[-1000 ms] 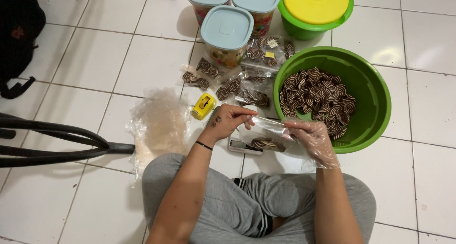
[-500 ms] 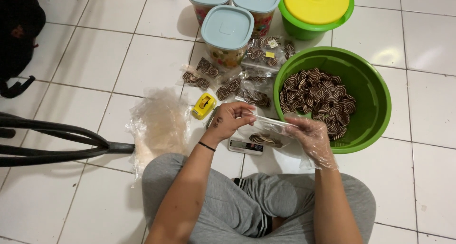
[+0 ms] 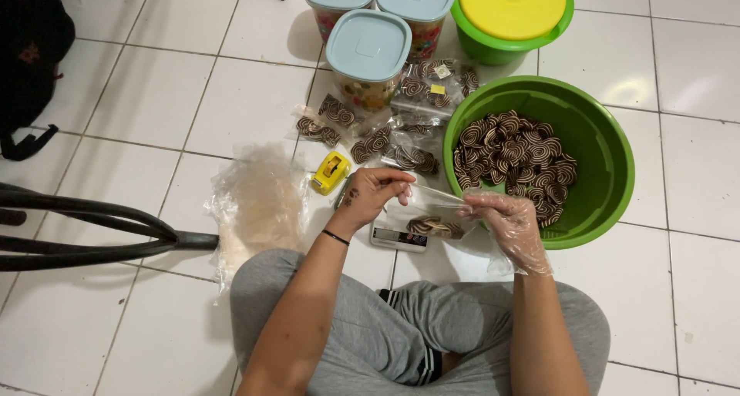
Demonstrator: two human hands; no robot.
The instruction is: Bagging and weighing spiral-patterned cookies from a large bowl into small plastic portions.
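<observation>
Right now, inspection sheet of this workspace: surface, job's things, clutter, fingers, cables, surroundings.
Surface: white tiled floor; person sits on it.
Job's things: clear bag with a few swirl cookies, held over a small scale; green bowl of cookies.
Clutter: filled bags, yellow tape dispenser, stack of empty bags, three blue-lidded tubs, green bucket with yellow lid.
Fingers: left hand bare, pinching the bag's edge; right hand in a plastic glove, gripping the other edge.
Cables: nothing seen.
Surroundings: dark chair legs, black backpack.
</observation>
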